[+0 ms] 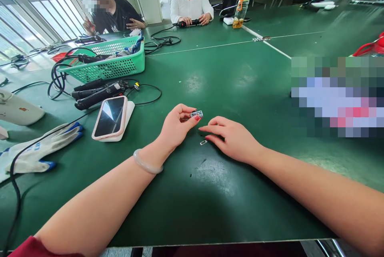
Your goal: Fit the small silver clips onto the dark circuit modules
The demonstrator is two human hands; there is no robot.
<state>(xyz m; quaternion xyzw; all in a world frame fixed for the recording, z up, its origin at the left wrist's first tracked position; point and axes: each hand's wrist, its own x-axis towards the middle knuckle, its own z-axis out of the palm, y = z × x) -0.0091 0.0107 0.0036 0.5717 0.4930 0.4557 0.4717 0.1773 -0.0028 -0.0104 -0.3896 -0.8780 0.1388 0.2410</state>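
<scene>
My left hand point(179, 124) pinches a small metallic, silvery part point(197, 114) between thumb and fingertips, a little above the green table point(168, 193). To its right, my right hand point(229, 137) is low over the tabletop with thumb and fingers apart, and nothing shows between them. A tiny flat rectangular frame point(203, 142) lies on the table just beside my right thumb tip. Small dark specks are on the surface near it. What exactly the silvery part is, I cannot make out.
Left of my hands are a phone point(110, 117) on a white object, black corded tools point(100, 92), a work glove point(42, 151) and a green basket point(105, 67) holding tools and cables. A bottle point(241, 11) stands farther back. Two people sit across the table.
</scene>
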